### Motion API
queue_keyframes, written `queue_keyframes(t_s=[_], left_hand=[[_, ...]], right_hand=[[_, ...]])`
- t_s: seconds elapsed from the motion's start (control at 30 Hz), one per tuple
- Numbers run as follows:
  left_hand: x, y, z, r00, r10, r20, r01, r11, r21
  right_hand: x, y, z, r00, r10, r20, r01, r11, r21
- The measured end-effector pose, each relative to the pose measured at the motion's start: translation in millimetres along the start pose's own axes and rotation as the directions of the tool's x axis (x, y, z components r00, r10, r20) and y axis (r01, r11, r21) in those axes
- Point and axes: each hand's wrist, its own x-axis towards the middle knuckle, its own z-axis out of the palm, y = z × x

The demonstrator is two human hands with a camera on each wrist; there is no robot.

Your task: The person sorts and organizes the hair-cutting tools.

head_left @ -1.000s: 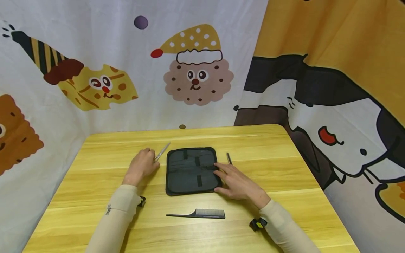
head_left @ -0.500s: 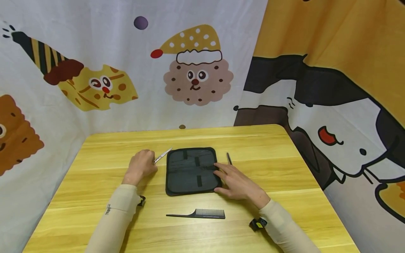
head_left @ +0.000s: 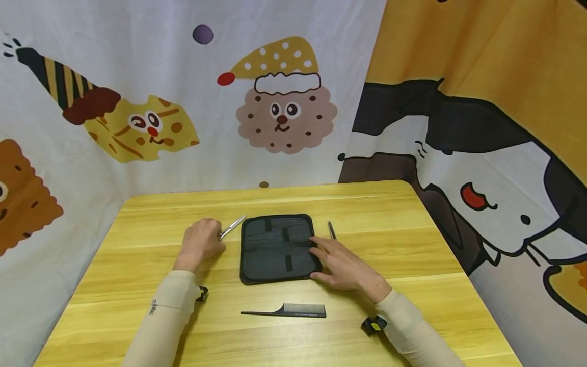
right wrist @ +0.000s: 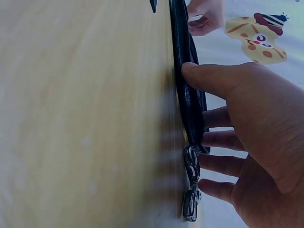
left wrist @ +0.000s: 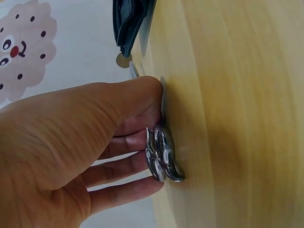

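Note:
My left hand (head_left: 201, 243) holds silver scissors (head_left: 233, 227) by the handles, left of a black zip case (head_left: 275, 265). Up close in the left wrist view, the scissors' metal handles (left wrist: 164, 154) sit between thumb and fingers, low over the table. The blades point up and right, their tips near the case's far left corner. Several dark loops show on the case's face. My right hand (head_left: 341, 265) rests on the case's right edge, fingers spread and thumb (right wrist: 209, 78) against its side. Handles of another pair of scissors (right wrist: 191, 183) lie beneath the right hand's last fingers.
A black rat-tail comb (head_left: 302, 310) lies on the wooden table (head_left: 394, 224) in front of the case, its tail pointing left. Behind the table hangs a cartoon-printed curtain (head_left: 165, 51).
The left hand has shifted slightly left with the scissors, whose blades have tilted lower toward the case. The right hand, case and comb stay in place.

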Motion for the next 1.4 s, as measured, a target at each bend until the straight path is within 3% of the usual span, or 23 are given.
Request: queue_keyframes(t_s=[0.43, 0.97, 1.4], left_hand=[[-14.2, -8.4, -15.0, 0.999, -0.022, -0.050, 0.020, 0.998, -0.053], [-19.8, 5.5, -18.6, 0.988, 0.105, -0.110, -0.109, 0.993, -0.037], [-14.4, 17.3, -14.2, 0.982, 0.176, -0.062, -0.178, 0.984, -0.024]], right_hand=[[0.2, 1.0, 1.2, 1.000, -0.001, 0.003, 0.002, 1.000, -0.017], [0.0, 1.0, 1.2, 1.000, 0.002, 0.013, -0.001, 1.000, -0.014], [-0.2, 0.2, 0.3, 1.000, 0.007, 0.013, -0.007, 1.000, -0.006]])
